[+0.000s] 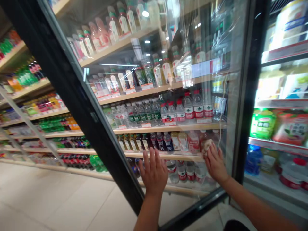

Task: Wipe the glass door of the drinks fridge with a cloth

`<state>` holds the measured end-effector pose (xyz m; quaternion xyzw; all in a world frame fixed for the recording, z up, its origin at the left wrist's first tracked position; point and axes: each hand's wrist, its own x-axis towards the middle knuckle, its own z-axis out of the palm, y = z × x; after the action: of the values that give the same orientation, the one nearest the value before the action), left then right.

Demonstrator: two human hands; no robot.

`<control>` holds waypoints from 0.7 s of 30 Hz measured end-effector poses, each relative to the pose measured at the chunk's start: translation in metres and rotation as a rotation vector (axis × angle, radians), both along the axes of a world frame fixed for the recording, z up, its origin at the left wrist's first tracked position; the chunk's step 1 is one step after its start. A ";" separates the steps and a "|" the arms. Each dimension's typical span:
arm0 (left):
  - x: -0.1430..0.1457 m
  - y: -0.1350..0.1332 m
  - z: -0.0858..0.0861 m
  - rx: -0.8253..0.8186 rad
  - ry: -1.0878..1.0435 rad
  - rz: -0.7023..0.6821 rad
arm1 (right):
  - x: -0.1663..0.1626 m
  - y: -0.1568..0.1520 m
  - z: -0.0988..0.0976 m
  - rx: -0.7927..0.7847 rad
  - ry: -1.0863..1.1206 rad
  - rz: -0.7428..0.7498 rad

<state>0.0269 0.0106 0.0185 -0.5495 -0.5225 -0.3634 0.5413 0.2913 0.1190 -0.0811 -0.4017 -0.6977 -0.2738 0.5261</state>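
Note:
A glass door with a black frame stands swung out in front of me, tilted in the view. Fingers stretched, my left hand is raised at the lower part of the pane, seemingly flat on the glass. Farther right, my right hand presses a crumpled, pale cloth against the same pane with its fingers. Part of the cloth is hidden by those fingers. Whitish streaks run down the glass near the cloth.
Through the pane, shelves carry rows of drink bottles. More stocked shelves stretch away to the left over a tiled floor. At the right, the lit cooler holds bottles and green and red packages.

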 end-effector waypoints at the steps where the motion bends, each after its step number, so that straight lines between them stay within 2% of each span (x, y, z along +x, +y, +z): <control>1: 0.000 0.000 0.000 0.000 0.000 0.005 | 0.006 0.006 0.014 -0.026 0.059 -0.014; 3: 0.001 0.000 0.001 0.003 0.001 0.009 | 0.017 0.018 0.045 -0.087 0.232 -0.048; 5: 0.002 0.000 0.001 0.007 -0.001 0.004 | 0.024 0.027 0.058 -0.119 0.338 -0.043; 7: 0.002 0.000 0.000 0.007 -0.006 -0.007 | 0.026 0.029 0.045 -0.143 0.394 -0.031; 10: 0.002 0.000 0.000 0.005 -0.021 -0.031 | 0.027 0.026 0.003 -0.201 0.448 -0.033; 12: 0.002 0.000 0.000 0.007 -0.020 -0.041 | 0.031 0.026 -0.005 -0.245 0.491 -0.044; 14: 0.002 0.000 0.001 0.009 -0.008 -0.036 | 0.038 0.031 0.014 -0.265 0.550 -0.062; 18: 0.002 0.000 0.002 0.009 0.003 -0.018 | 0.051 0.044 0.076 -0.226 0.615 -0.087; 19: 0.003 0.000 0.002 0.009 0.000 -0.018 | 0.051 0.044 0.083 -0.219 0.602 -0.081; 21: 0.004 -0.001 0.002 0.010 -0.008 -0.020 | 0.047 0.039 0.082 -0.218 0.557 -0.063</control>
<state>0.0305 0.0099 0.0206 -0.5503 -0.5173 -0.3737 0.5384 0.3381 0.1579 0.0010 -0.5369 -0.5391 -0.0930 0.6422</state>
